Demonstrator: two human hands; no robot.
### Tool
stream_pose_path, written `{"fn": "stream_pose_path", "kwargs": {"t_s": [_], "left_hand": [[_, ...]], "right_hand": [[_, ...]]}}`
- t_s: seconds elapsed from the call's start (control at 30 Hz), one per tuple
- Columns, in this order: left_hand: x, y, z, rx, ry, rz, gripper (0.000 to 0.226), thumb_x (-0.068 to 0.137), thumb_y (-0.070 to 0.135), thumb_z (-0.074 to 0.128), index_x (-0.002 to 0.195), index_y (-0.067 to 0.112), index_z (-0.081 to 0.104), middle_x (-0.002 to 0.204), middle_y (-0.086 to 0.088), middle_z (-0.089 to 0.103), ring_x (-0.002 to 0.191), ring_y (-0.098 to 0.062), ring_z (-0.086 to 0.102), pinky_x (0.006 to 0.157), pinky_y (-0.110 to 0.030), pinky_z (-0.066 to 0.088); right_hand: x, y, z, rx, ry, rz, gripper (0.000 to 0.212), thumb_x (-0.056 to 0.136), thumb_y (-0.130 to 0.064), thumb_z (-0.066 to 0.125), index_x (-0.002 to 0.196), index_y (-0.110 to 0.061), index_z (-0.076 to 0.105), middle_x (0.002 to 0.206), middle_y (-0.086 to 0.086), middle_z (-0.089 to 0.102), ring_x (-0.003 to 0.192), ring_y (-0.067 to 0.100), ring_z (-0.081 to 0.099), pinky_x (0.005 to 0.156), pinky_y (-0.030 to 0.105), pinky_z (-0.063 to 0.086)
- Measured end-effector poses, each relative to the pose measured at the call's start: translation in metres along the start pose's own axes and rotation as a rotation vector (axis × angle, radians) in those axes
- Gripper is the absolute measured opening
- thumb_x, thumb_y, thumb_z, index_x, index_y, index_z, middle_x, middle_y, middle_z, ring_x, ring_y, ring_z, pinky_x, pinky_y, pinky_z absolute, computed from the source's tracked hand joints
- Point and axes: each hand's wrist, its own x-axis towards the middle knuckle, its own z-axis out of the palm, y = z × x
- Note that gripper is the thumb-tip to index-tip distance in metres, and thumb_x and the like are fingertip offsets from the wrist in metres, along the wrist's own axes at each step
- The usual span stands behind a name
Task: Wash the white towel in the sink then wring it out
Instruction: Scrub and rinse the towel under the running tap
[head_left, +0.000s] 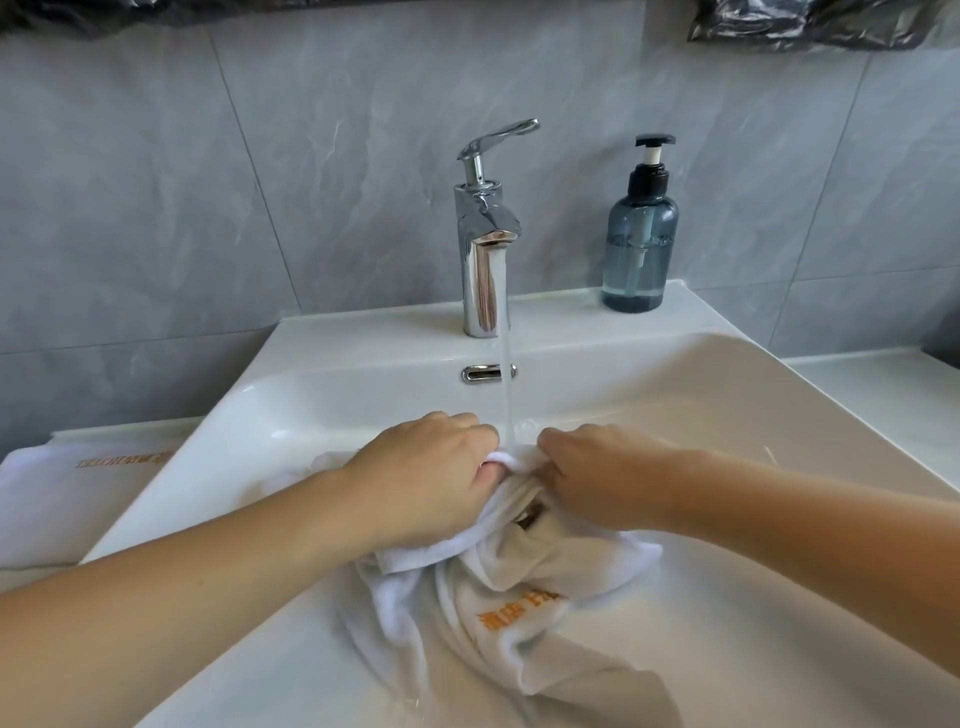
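Item count, head view:

- Hands: two. One left hand and one right hand, both in the basin.
- White towels: two. One wet white towel with orange lettering lies in the basin; one folded white towel with orange lettering lies on the counter at the left.
- Sinks: one white ceramic sink.
- Faucets: one chrome single-lever faucet.
- Water streams: one stream.
- Overflow openings: one chrome-trimmed overflow slot.
- Pump bottles: one blue pump bottle with a black pump head.
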Motion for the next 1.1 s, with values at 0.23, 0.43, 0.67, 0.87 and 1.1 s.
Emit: {"fn": "stream_pose_path", "kwargs": {"t_s": [0.23,0.43,0.67,0.87,1.1], "left_hand": [[0.004,0.002,0.008,-0.062,0.102,-0.098,0.031,0.1,0.03,0.037,0.069,0.026,0.03,0.078,0.008,0.041,0.079,-0.016,0.041,0.066,-0.033,0.029],[0.008,0.004,0.007,-0.093,0.064,-0.151,0.03,0.097,0.027,0.04,0.068,0.024,0.033,0.072,0.009,0.041,0.078,-0.017,0.043,0.064,-0.033,0.028],[0.006,0.005,0.005,-0.122,0.013,-0.121,0.032,0.099,0.033,0.043,0.069,0.023,0.037,0.075,0.007,0.046,0.086,-0.022,0.056,0.066,-0.033,0.036],[0.001,0.016,0.007,-0.189,0.018,-0.063,0.034,0.098,0.034,0.045,0.066,0.025,0.038,0.069,0.008,0.046,0.074,-0.013,0.049,0.065,-0.033,0.037],[0.005,0.007,0.006,-0.189,-0.011,-0.099,0.038,0.099,0.036,0.046,0.065,0.023,0.035,0.067,0.006,0.044,0.07,-0.017,0.044,0.063,-0.034,0.033]], "right_hand": [[-0.006,-0.012,-0.006,-0.065,0.004,-0.165,0.032,0.103,-0.035,0.024,0.108,-0.017,0.05,0.099,0.007,0.053,0.083,0.029,0.051,0.07,0.036,0.033],[-0.011,-0.022,-0.005,-0.002,0.055,-0.177,0.02,0.104,-0.03,0.034,0.096,-0.02,0.05,0.094,0.005,0.057,0.078,0.028,0.048,0.069,0.034,0.037],[-0.014,-0.016,-0.008,0.076,0.003,-0.09,0.013,0.102,-0.034,0.035,0.091,-0.029,0.042,0.093,0.005,0.058,0.078,0.027,0.047,0.07,0.031,0.037],[-0.013,-0.004,-0.005,0.027,0.018,0.005,0.01,0.103,-0.03,0.036,0.094,-0.027,0.04,0.102,0.006,0.061,0.086,0.029,0.056,0.068,0.032,0.036],[-0.013,0.007,-0.001,0.016,0.03,0.042,0.026,0.105,-0.041,0.028,0.1,-0.022,0.046,0.1,0.007,0.063,0.094,0.032,0.059,0.07,0.034,0.036]]}}
